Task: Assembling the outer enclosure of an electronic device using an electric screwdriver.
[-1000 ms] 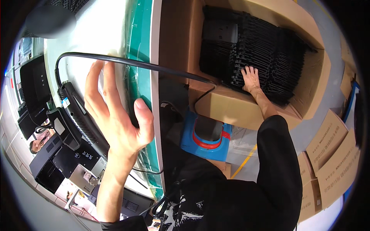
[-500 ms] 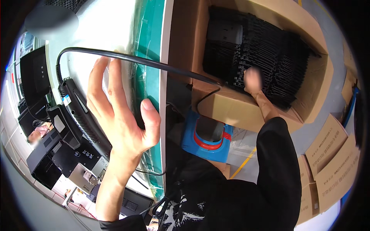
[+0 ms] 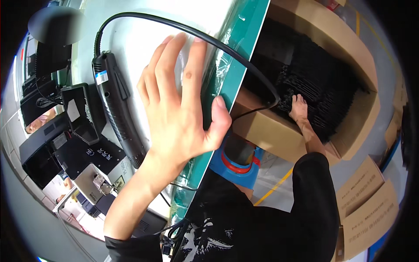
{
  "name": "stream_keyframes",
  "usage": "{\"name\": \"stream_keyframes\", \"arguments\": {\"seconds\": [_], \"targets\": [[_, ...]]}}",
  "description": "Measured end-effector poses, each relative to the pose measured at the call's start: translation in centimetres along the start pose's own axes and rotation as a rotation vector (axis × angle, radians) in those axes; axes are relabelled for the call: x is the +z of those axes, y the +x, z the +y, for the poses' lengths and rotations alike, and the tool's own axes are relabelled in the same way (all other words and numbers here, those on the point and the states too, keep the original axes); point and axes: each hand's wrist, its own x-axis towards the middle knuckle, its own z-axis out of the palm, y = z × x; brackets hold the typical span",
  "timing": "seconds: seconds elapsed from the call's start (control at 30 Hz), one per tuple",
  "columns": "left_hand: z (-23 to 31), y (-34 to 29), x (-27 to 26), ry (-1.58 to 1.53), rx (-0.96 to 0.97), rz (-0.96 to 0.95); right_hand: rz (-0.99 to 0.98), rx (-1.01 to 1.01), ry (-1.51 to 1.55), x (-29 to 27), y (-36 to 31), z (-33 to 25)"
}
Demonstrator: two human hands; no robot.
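My left hand (image 3: 176, 102) rests over the pale covering at the edge of the bench, its fingers spread and thumb apart, holding nothing. Beside it lies a black corded hand tool (image 3: 118, 107), which looks like an electric screwdriver. The tool's thick black cable (image 3: 205, 36) arches past my left fingertips and over the bench edge. My right hand (image 3: 299, 108) reaches down into an open cardboard box (image 3: 275, 131) and touches closely stacked black plastic parts (image 3: 325, 78). Its fingers look apart, and nothing shows in them.
A green mat (image 3: 244, 30) runs along the bench edge. Below the box stands a blue stool (image 3: 240, 174) with a red ring. Folded cartons (image 3: 371, 218) lie at the lower right. Black equipment (image 3: 87, 153) and a monitor (image 3: 52, 56) fill the left side.
The view has shifted, so the bench edge slants and the tool shows farther right. My right hand remains in the box, its fingers now clearer. My left hand stays spread on the bench.
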Motion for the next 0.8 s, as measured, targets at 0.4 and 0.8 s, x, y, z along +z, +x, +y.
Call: {"name": "stream_keyframes", "arguments": {"seconds": [0.4,0.8], "targets": [[-0.1,-0.4,0.6,-0.094,-0.037,0.087,0.658,0.035,0.261,-10.9,-8.2,0.3],[0.0,-0.7,0.8,-0.036,0.024,0.120,0.462,0.134,0.298,-7.4,-3.6,-1.3]]}}
